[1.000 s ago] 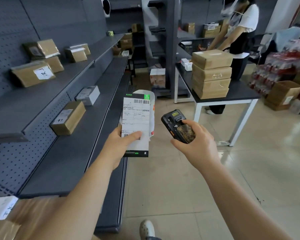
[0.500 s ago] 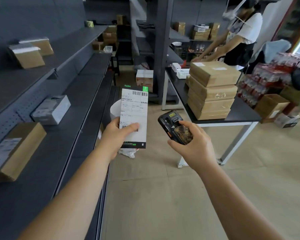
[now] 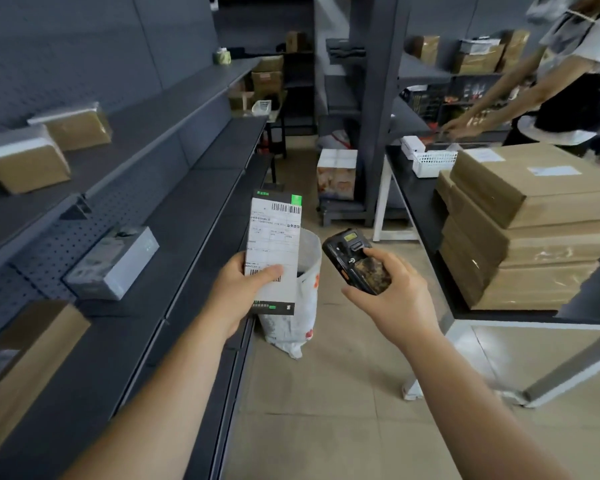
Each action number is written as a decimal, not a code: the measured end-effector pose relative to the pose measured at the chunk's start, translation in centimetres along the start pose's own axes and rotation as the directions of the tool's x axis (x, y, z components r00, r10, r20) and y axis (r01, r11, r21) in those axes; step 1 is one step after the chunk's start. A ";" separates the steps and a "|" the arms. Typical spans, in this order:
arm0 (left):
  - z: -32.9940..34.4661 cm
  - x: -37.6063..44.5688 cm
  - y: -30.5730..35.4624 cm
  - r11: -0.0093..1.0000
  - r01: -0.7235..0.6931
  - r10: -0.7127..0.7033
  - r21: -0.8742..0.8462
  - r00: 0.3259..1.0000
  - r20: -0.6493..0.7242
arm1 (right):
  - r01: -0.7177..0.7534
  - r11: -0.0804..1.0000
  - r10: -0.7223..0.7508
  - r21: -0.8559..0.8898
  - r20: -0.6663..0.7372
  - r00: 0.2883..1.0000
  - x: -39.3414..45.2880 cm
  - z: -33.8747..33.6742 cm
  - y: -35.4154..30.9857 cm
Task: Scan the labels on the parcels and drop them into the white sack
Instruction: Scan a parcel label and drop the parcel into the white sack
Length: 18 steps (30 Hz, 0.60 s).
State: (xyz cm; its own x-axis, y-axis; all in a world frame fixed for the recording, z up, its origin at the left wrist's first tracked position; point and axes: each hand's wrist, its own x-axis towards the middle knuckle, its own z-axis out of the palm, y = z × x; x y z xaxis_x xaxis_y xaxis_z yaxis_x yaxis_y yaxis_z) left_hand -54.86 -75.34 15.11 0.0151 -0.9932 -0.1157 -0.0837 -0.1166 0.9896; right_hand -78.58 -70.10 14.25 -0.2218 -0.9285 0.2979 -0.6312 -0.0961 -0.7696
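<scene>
left hand (image 3: pixel 245 289) grips the parcel (image 3: pixel 274 251), a flat slim pkg w/ a shipping label facing the cam. thumb (image 3: pixel 269 271) is pressed across the label's lower barcode, other fingers wrapped behind, so it's a firm pinch on the bottom third. parcel's long axis runs up from the fingers, nearly vertical, top tilted a bit right; upper barcode sits at the far end, well above the thumb and uncovered.

right hand (image 3: pixel 392 289) is curled round the scanner (image 3: pixel 355 261), thumb on its front face near the keys, screen lit. scanner's nose points up-left, toward the parcel's upper half; the two are near but not touching.

white sack (image 3: pixel 300 299) stands on the floor just behind and below the left fingers, mouth open, partly hidden by the parcel. so the drop spot lies right under/behind the parcel, much nearer the left hand than the right.

judgement: scan step prob in hand or just finishing, can't tell if it registered. next move likely turns on the left hand only: tip or lower the pkg fwd over the sack mouth and let go. risk: the mouth looks narrow and slack vs the parcel's length, so going in end-first seems safer.
</scene>
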 end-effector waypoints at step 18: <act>-0.1 27.1 -5.4 0.981 0.192 -0.187 0.027 0.972 -0.142 | -0.082 0.996 0.074 0.030 0.210 0.975 25.4 13.7 9.5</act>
State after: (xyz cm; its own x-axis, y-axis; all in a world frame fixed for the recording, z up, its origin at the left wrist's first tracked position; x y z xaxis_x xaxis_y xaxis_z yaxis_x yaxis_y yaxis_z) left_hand -53.94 -101.64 6.63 0.1715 -0.9430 -0.2852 -0.1057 -0.3054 0.9463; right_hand -80.03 -99.52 6.70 -0.1067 -0.9877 0.1143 -0.5885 -0.0299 -0.8079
